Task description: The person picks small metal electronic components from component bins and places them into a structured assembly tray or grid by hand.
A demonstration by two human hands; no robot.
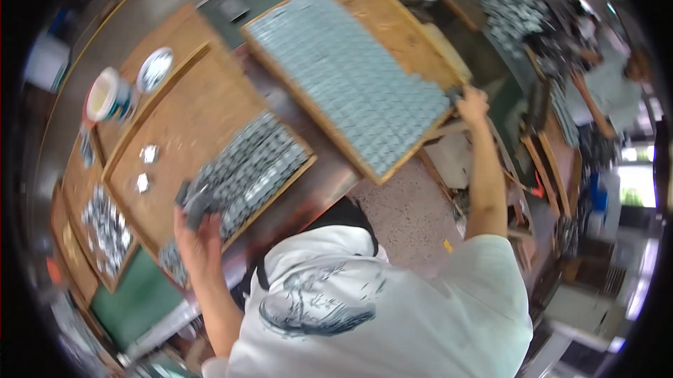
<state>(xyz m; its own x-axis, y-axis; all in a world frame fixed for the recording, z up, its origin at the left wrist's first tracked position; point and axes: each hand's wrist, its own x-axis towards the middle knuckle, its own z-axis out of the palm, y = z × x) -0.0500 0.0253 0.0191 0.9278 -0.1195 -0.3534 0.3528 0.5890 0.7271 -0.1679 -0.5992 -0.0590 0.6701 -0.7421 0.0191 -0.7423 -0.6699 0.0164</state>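
My left hand (198,232), with dark grey covers on its fingertips, hovers at the left end of the rows of dark grey metal pieces (256,157) in the left wooden tray (168,125). Its fingers look apart, though blur hides whether a piece touches them. My right hand (472,104) reaches to the right edge of the other wooden tray (389,20), its fingers bent together at the end of a row. What they pinch is too small to make out. Tight rows of light grey pieces (350,73) cover much of that tray.
Two small shiny lumps (144,182) lie in the left tray. Beyond it stand a white bucket (105,97) and a round dish (155,69). A smaller tray of shiny pieces (105,227) sits at far left. Another person (606,83) works at the right near heaped parts (512,13).
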